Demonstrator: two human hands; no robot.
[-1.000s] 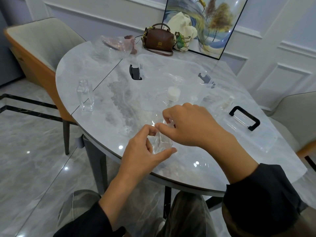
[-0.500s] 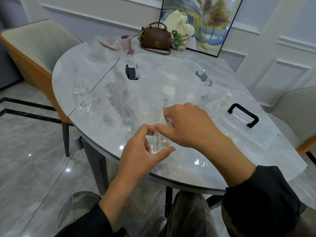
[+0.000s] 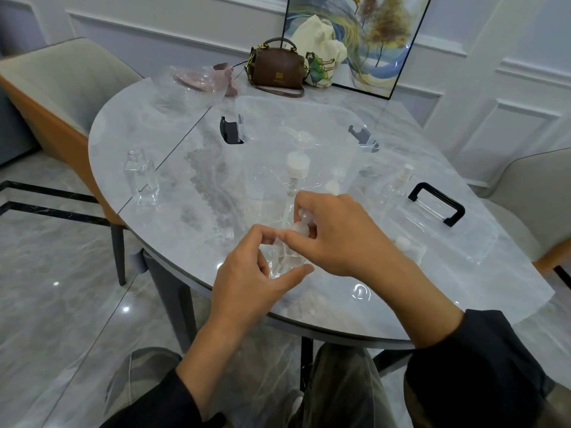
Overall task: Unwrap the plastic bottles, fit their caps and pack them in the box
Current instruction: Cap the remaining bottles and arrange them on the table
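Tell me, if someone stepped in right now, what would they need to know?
Left hand grips a small clear bottle; right hand pinches its white cap.
An uncapped bottle stands far left; a bagged pump stands by the clear box; the lid lies right.
Done: capping under way. Left: finish it, unwrap the rest, pack; whether anything is packed I cannot tell.
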